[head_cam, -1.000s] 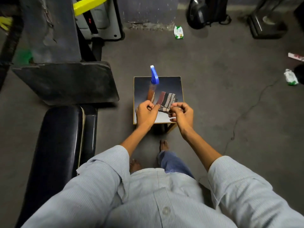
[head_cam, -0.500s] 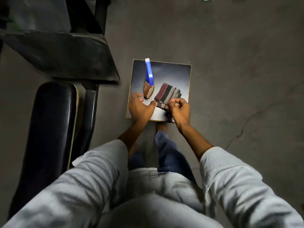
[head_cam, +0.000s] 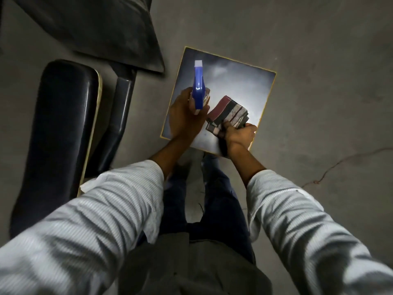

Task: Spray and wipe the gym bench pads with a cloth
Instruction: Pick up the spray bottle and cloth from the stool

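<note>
My left hand (head_cam: 185,116) is wrapped around a spray bottle (head_cam: 198,90) with a blue trigger head, held over the small stool top (head_cam: 251,81). Just to its right, my right hand (head_cam: 238,135) grips a folded striped cloth (head_cam: 228,114), red, grey and pale bands, at its near edge. The black bench seat pad (head_cam: 57,135) runs along the left side, and the dark angled back pad (head_cam: 100,28) sits above it at the top left.
The stool with a glossy dark top and yellow rim stands on a grey concrete floor (head_cam: 319,60). A crack in the floor (head_cam: 340,165) runs at the right. My legs and feet are below the stool.
My left hand has closed around the spray bottle and lifted it off the stool. My right hand has taken firmer hold of the cloth. The camera has tilted further down and closer.
</note>
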`<act>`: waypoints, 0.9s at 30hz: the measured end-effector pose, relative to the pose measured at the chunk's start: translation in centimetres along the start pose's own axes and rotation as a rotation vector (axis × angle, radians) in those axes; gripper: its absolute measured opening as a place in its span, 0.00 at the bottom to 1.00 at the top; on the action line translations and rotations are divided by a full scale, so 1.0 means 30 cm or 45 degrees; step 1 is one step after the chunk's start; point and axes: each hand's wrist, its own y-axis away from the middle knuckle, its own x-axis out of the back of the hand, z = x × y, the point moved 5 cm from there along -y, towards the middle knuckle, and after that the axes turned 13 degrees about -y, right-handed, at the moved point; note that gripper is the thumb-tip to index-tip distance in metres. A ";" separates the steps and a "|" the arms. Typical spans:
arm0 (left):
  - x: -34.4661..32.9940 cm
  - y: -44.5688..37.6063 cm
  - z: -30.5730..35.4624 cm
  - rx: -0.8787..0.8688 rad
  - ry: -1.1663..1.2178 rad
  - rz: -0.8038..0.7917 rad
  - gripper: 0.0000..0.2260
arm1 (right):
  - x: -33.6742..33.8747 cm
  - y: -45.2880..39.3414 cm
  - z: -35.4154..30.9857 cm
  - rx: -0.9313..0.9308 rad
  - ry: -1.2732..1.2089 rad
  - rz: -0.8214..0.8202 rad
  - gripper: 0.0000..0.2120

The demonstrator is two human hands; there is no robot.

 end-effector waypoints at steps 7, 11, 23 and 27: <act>0.007 -0.006 0.003 0.046 -0.017 0.092 0.05 | -0.037 -0.075 0.044 -0.022 0.102 -0.008 0.22; 0.030 0.018 -0.013 0.035 0.090 0.247 0.11 | -0.044 -0.072 0.030 0.025 0.035 -0.085 0.17; 0.225 0.180 -0.201 0.326 0.103 0.365 0.23 | -0.187 0.176 -0.079 0.032 -0.200 -0.632 0.09; 0.329 0.276 -0.327 0.493 0.217 0.475 0.11 | -0.288 0.347 -0.114 0.012 -0.141 -0.836 0.10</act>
